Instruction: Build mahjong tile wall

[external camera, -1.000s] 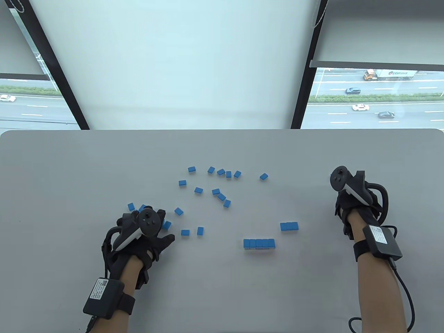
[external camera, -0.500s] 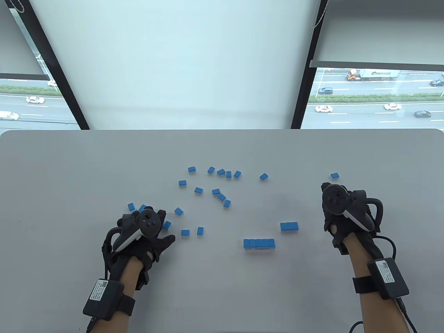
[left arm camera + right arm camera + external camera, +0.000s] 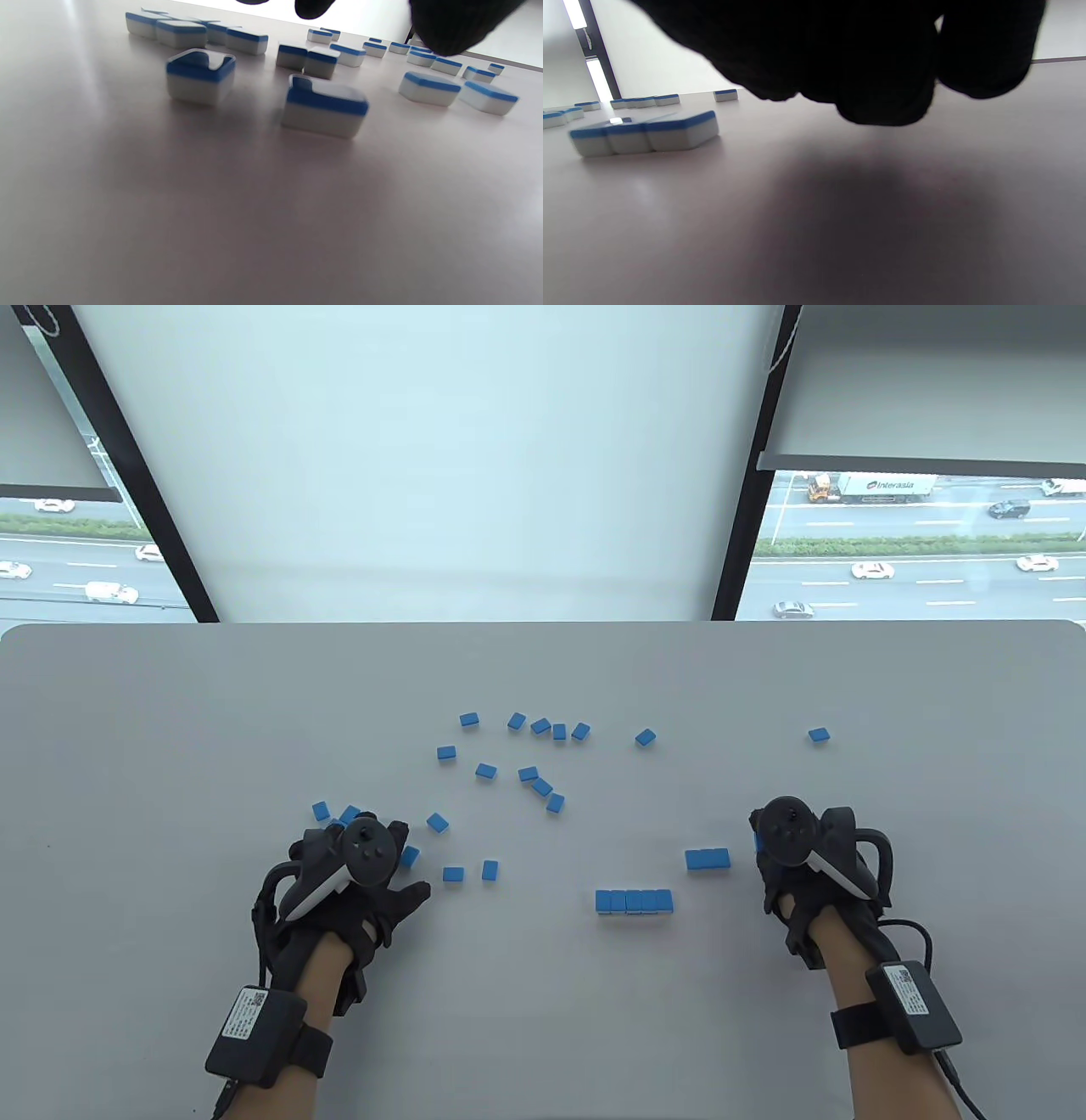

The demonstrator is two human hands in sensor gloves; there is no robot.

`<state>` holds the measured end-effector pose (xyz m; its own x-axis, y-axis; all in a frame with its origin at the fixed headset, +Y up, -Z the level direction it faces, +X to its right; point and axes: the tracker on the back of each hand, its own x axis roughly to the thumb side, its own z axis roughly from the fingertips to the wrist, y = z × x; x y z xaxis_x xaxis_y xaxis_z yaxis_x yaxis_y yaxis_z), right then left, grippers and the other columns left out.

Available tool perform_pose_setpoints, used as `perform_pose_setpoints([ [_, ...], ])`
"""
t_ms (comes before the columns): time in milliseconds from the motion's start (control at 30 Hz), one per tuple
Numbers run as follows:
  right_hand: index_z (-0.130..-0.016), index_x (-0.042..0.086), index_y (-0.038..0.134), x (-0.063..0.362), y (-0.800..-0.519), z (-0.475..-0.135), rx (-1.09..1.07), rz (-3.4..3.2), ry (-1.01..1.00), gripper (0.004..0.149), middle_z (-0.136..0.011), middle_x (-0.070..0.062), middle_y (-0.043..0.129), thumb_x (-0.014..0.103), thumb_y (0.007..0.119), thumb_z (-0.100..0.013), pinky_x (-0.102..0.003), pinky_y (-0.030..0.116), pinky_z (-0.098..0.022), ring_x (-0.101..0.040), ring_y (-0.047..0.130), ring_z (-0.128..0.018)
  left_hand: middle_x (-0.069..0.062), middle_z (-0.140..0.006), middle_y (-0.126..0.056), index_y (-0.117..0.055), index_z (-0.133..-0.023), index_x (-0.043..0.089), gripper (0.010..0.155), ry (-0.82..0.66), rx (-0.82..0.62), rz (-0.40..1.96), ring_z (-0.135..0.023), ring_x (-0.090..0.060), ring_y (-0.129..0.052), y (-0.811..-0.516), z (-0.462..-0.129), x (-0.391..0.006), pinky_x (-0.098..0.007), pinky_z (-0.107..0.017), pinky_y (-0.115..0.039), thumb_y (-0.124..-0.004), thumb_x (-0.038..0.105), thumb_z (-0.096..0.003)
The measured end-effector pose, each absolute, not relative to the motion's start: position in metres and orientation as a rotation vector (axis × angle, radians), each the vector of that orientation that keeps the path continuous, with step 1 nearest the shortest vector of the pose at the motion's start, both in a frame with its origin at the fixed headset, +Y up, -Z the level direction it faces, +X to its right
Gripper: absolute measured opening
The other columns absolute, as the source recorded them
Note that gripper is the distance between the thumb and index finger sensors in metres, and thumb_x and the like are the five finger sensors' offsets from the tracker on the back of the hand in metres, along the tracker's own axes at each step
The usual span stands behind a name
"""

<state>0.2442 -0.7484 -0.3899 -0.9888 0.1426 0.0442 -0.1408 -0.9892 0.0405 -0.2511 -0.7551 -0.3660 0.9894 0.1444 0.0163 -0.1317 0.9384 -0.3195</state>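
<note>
Two short rows (image 3: 635,901) stand between the hands, many tiles (image 3: 529,774) loose; right hand's (image 3: 793,857) grip unclear, left (image 3: 356,874) relaxed.

A pale grey, smooth surface (image 3: 170,729) is seen. Small blue-backed, white-bottomed mahjong tiles (image 3: 529,774) are scattered over its middle; a five-tile row (image 3: 634,901) and a three-tile row (image 3: 708,859) are set nearer, one tile (image 3: 818,734) lies apart.

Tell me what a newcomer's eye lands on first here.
The scatter of blue tiles across the middle of the grey table, with two short neat rows near the front: a row of five and a row of three behind it. Then the two black-gloved hands, the left hand among loose tiles, the right hand beside the row of three.
</note>
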Motion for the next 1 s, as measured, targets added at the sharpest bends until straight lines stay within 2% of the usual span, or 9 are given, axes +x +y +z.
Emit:
perform_pose_setpoints([
  [267, -0.09, 0.018, 0.073, 0.228, -0.754, -0.388, 0.144, 3.035, 0.093, 0.055, -0.071, -0.006, 0.089, 0.025, 0.088, -0.037, -0.05, 0.085, -0.041, -0.024, 0.098, -0.042, -0.003, -0.121, -0.026, -0.034, -0.112, 0.036, 0.085, -0.048, -0.34, 0.129, -0.109, -0.046, -0.027, -0.758, -0.366, -0.248, -0.075, -0.068, -0.022, -0.065, 0.071, -0.0405],
  [1000, -0.091, 0.025, 0.073, 0.223, -0.756, -0.388, 0.164, 3.063, 0.116, 0.054, -0.071, -0.005, 0.088, 0.033, 0.087, -0.039, -0.049, 0.082, -0.043, -0.023, 0.096, -0.041, -0.003, -0.121, -0.026, -0.034, -0.112, 0.036, 0.086, -0.048, -0.319, 0.137, -0.109, -0.046, -0.027, -0.754, -0.367, -0.249, -0.075, -0.068, -0.022, -0.065, 0.071, -0.0407],
])
